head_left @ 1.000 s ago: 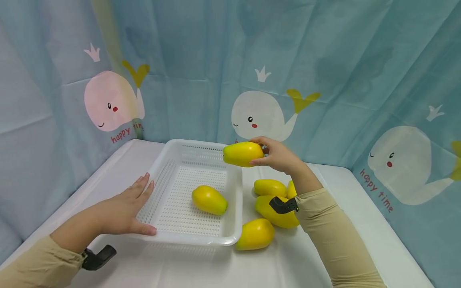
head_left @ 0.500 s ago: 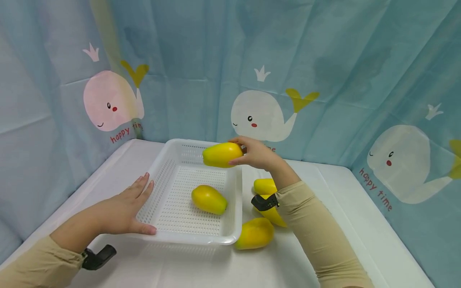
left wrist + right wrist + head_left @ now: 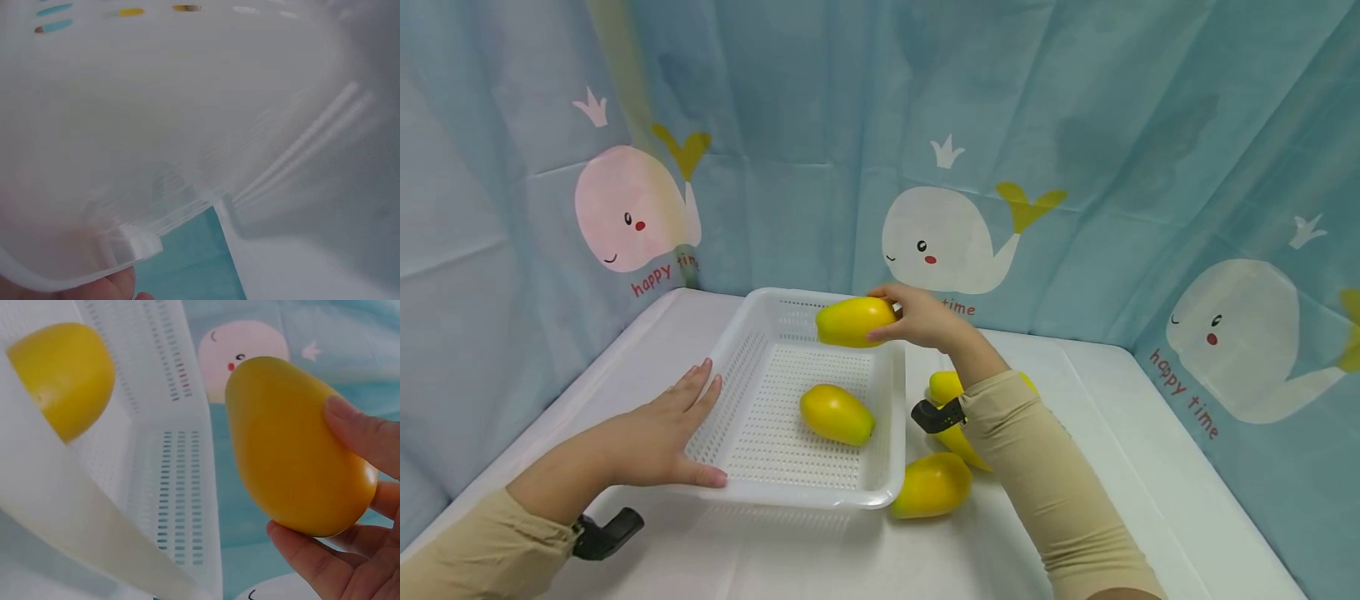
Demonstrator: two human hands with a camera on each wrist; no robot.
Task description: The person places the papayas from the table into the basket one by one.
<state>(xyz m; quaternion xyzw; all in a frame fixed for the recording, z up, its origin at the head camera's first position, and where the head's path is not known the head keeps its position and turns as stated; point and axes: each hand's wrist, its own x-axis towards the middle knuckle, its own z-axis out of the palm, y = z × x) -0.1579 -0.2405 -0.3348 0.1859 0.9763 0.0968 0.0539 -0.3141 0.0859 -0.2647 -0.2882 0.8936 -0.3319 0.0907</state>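
Note:
My right hand point(image 3: 921, 319) grips a yellow papaya point(image 3: 853, 322) with a greenish tip by its right end, above the back right part of a white perforated basket point(image 3: 805, 498). In the right wrist view, the thumb and fingers point(image 3: 309, 559) hold this papaya from either side. Another papaya point(image 3: 837, 415) lies on the basket floor, toward the front right. My left hand point(image 3: 651, 437) rests on the basket's front left corner, fingers spread along the left rim and thumb on the front rim. The left wrist view mostly shows the basket's pale outer wall point(image 3: 156, 112).
Right of the basket, one papaya point(image 3: 934, 486) lies close against its wall. More papayas point(image 3: 947, 385) lie behind it, partly hidden by my right forearm and the black wrist camera point(image 3: 936, 416). A blue curtain point(image 3: 790, 150) with whale prints surrounds the white table point(image 3: 1097, 400).
My right hand has carried the papaya leftward, from over the basket's right rim to above its inside. My left hand, the basket and the papaya in it have stayed put.

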